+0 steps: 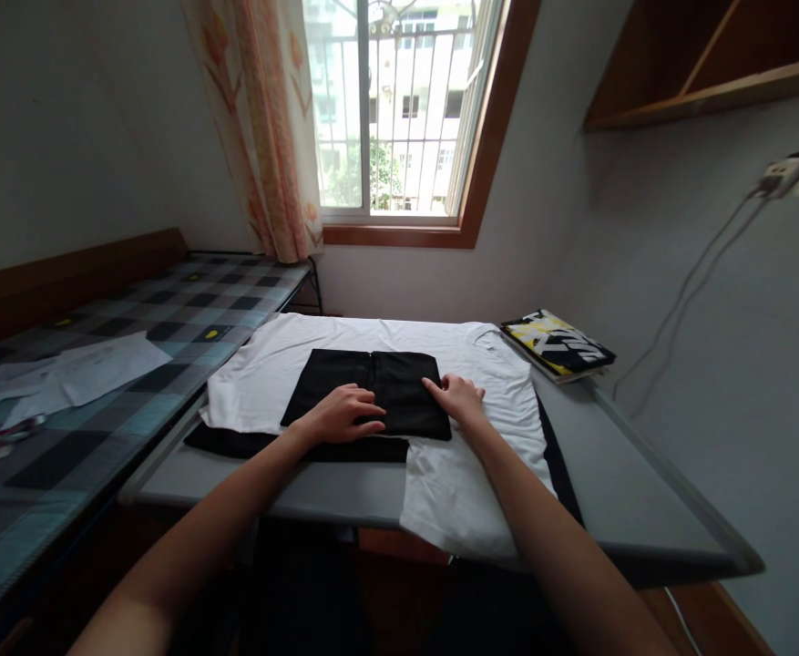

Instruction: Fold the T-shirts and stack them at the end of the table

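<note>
A black garment point(405, 401), folded into a flat rectangle with a seam down its middle, lies on a spread white T-shirt point(262, 374). My left hand point(345, 412) rests palm down on the garment's near left half, its fingers stretched out. At the right edge is my right hand point(459, 397), its thumb side touching the black cloth and the other fingers over the white fabric. One sleeve of the T-shirt hangs past the table's front edge. Under the T-shirt, more black cloth point(235, 443) shows along the near and right sides.
Everything lies on a grey table point(645, 474). A magazine point(559, 344) with a black, white and yellow cover sits at its back right corner. To the left is a bed with a checked cover point(132, 310) and loose papers point(105, 369). A window and curtain point(276, 137) are ahead.
</note>
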The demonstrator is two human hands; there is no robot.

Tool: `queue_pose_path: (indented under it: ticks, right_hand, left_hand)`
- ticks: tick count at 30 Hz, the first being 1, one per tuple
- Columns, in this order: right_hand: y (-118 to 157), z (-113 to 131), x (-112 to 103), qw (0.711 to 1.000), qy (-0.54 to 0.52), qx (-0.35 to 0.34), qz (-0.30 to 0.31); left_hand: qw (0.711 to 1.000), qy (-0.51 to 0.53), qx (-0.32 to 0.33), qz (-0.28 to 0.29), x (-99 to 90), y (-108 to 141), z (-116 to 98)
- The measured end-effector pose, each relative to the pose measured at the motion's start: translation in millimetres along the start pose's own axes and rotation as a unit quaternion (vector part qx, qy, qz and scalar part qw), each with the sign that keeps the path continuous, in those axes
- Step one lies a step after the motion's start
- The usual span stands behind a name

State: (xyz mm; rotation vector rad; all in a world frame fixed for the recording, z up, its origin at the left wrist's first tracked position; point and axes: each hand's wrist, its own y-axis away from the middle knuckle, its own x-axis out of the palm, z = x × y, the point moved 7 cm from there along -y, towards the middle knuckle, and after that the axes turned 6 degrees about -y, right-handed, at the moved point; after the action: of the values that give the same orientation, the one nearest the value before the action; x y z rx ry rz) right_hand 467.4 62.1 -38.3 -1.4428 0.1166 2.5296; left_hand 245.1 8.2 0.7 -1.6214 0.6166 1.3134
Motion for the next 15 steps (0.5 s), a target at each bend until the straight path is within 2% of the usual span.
queue_pose_path:
  ticks: [3,6,8,12,15]
  right_hand:
    - [0.0,0.4,0.8,0.998,-0.063,-0.004,0.007]
    - [-1.4,-1.0,2.3,0.995,-0.102,0.009,0.016]
    - [-3.5,-3.6,3.1,0.993,-0.112,0.031,0.020]
    - [-9.1,-6.3,5.1,0.990,-0.122,0.063,0.038]
    - [-12.5,-1.2,7.9,0.983,-0.162,0.047,0.069]
  left_hand:
    - [0.994,0.016,-0.097,-0.051,-10.6,4.4,28.4]
    - [0.972,0.007,-0.212,-0.105,-18.6,16.0,63.5]
    - [0.956,0.007,-0.266,-0.121,-19.7,24.3,81.0]
    - [0.947,-0.006,-0.298,-0.119,-18.8,32.5,94.6]
    - [0.944,-0.020,-0.307,-0.120,-20.7,36.0,99.0]
